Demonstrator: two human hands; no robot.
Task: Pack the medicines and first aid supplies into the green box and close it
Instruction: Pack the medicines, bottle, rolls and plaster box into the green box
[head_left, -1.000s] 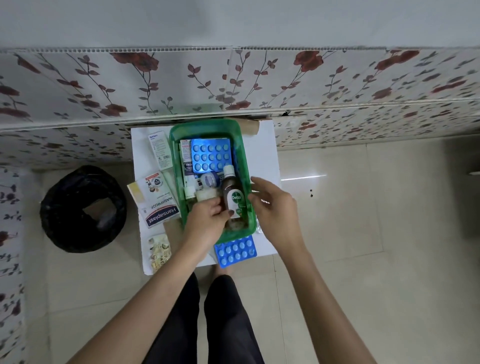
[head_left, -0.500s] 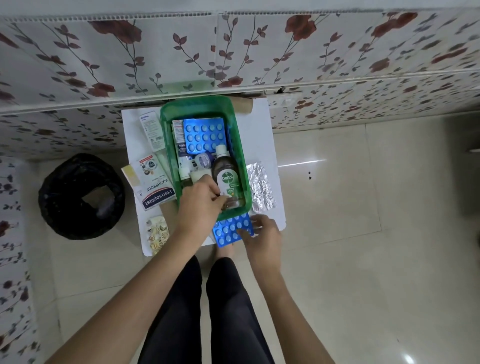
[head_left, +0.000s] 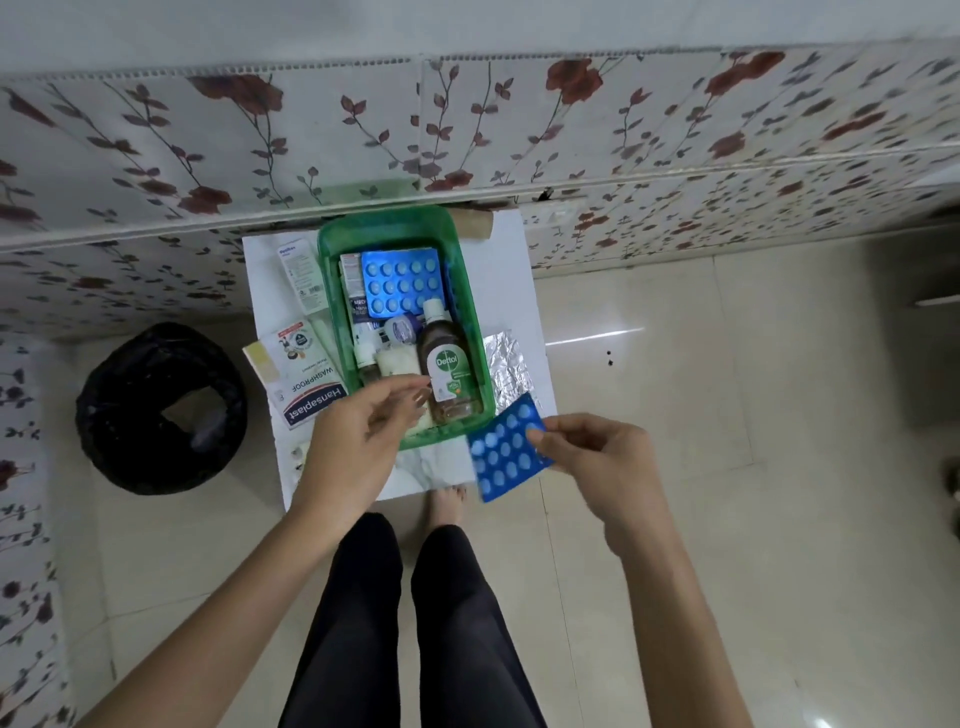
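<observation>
A small white table (head_left: 514, 270) stood against the flowered wall panels (head_left: 467, 119), with a round black bin (head_left: 161, 410) on the glossy tiled floor to its left. On the table sat the green box (head_left: 467, 291), open, a translucent plastic tub with rounded corners. Inside it a brown Dettol bottle (head_left: 448, 364) with a white cap lay along the right wall, a blue blister sheet (head_left: 402, 283) lay flat at the far end, and small bottles and a little round jar crowded between them. Left of the box lay a white carton (head_left: 297, 273) and a Hansaplast packet (head_left: 306, 384), both outside it; to the right a crinkled foil strip (head_left: 506, 364) rested on the tabletop, touching the box's side. The left hand (head_left: 358, 441) hovered over the near left corner of the box, fingers loosely curled and holding nothing, hiding part of the rim there. The right hand (head_left: 597, 457) pinched a second blue blister pack (head_left: 506, 449) by its right edge between thumb and fingers, tilted, above the near right corner of the table and just outside the box. Black-trousered legs (head_left: 405, 623) and a bare foot showed below.
</observation>
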